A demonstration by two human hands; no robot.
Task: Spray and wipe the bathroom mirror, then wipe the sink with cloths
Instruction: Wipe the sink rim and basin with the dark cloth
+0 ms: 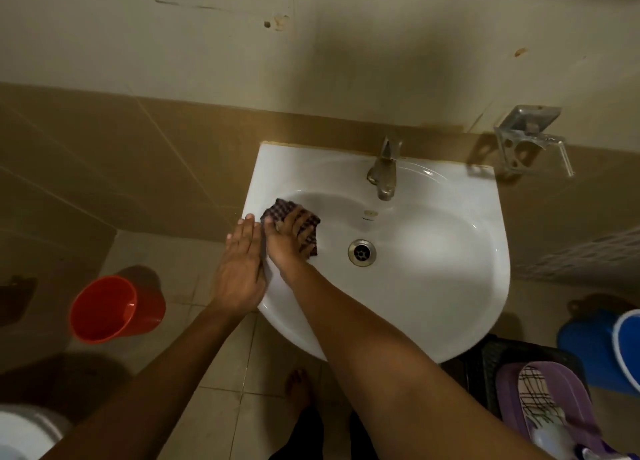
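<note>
A white wall-hung sink (433, 314) fills the middle of the head view, with a metal tap (383, 174) at its back and a drain (362, 252) in the basin. My right hand (289, 239) presses a dark checked cloth (282, 210) against the basin's left inner slope, fingers spread over it. My left hand (240, 269) lies flat with straight fingers on the sink's left rim, right beside the right hand. The mirror is out of view.
An orange bucket (110, 309) stands on the floor at the left. A blue bucket (609, 348) sits at the right edge. A purple basin (550, 411) holding a light checked cloth rests on a dark stool at lower right. A metal soap holder (526, 141) projects from the wall.
</note>
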